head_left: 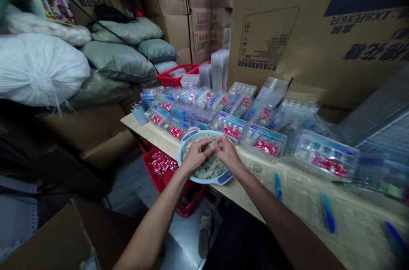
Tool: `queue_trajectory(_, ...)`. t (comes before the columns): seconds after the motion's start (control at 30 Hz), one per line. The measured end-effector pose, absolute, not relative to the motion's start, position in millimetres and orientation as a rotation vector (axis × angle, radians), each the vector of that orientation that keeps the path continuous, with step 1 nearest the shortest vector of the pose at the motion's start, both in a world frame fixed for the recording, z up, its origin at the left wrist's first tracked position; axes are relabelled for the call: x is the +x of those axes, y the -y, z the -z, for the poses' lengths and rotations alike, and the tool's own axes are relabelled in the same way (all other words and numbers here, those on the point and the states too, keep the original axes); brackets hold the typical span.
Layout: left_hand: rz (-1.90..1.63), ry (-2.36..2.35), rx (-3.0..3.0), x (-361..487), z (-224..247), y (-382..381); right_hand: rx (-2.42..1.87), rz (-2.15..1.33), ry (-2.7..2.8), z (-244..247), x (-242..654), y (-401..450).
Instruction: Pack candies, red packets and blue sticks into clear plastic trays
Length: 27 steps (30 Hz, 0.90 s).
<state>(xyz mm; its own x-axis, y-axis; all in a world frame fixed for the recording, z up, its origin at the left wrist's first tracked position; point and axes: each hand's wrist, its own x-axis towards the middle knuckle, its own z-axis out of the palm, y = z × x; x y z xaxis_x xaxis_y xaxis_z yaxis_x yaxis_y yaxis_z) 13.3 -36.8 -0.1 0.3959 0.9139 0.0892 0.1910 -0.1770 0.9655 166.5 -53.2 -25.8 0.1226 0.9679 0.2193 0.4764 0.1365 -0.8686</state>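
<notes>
A pale blue basin [180, 150] full of small flat beige and green pieces [209, 170] stands at the front edge of the wooden table. Above the pieces, my left hand [197, 155] has its fingers drawn together. My right hand [225, 150] meets it there in a pinch, fingertips close to the left ones. What lies between the fingers is too small to make out. Just behind the basin, clear plastic trays [227, 127] hold red packets with white marks and blue pens.
Stacked clear trays [194, 95] line the table, with a can [139, 113] at its left end. Blue pens [327, 212] lie on the right. Below stands a red crate [153, 180] of red packets. Cartons [281, 27] and sacks [118, 59] surround the table.
</notes>
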Motion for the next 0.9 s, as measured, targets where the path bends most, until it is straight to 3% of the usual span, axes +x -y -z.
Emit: queue_trajectory(0.9,-0.963,-1.009,1.099,10,5,34,-1.552,-0.414,1.912,6,159,81)
